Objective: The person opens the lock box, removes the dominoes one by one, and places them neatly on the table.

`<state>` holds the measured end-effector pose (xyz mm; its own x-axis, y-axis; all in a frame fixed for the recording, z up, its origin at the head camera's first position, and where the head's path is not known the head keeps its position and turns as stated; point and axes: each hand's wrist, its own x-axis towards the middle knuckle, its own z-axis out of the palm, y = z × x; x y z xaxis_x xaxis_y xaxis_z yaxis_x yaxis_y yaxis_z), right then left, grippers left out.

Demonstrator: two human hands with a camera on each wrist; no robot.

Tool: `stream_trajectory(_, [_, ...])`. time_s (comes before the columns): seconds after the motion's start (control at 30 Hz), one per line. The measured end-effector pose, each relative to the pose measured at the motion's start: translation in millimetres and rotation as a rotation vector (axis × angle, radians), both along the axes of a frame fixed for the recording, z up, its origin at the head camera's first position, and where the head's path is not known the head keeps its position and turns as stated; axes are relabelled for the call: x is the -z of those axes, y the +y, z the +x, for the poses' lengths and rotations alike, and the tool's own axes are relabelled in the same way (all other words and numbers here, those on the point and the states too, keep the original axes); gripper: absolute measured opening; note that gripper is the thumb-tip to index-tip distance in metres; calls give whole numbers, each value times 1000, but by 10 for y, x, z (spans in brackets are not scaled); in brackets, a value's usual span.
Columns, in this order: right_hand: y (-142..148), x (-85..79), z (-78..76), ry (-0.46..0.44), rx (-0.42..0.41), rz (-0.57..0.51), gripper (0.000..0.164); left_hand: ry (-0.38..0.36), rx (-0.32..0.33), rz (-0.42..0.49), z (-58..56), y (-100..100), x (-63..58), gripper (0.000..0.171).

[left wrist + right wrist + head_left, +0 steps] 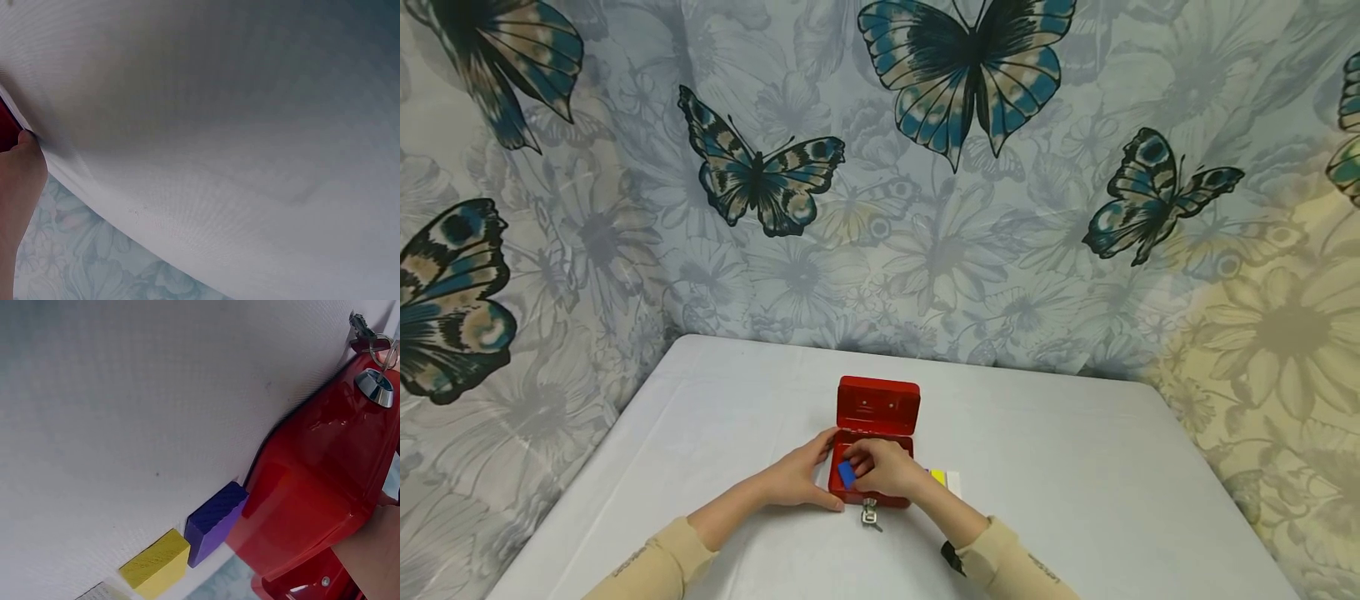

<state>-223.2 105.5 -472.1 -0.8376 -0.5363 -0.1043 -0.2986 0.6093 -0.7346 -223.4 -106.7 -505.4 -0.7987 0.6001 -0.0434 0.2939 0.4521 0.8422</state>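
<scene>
A small red cash box (871,501) stands on the white table with its lid (877,407) raised. Keys (870,515) hang from the lock on its front. My left hand (793,477) grips the box's left side, thumb at the front corner and fingers toward the back. Between the thumb and fingers of my right hand (887,468) is a blue block (847,475), held over the box's interior. That hand hides much of the inside. Beside the box's right side are a purple block (215,522) and a yellow block (157,565).
A white block (953,482) stands beyond the yellow one, partly behind the right forearm. Under the right sleeve a black object (952,557) shows, its kind unclear. The white table (1052,467) reaches back to a wall hanging (947,250) printed with butterflies and flowers.
</scene>
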Motion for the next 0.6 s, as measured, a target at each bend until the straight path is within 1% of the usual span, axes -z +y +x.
stream_trajectory(0.27, [-34,-25,-26,-21,-8,8,38,8,-1,-6,10,0,4,108])
stream_trajectory(0.6, [-63,-21,-87,-46,-23,50,38,10,15,7,7,3,17,108])
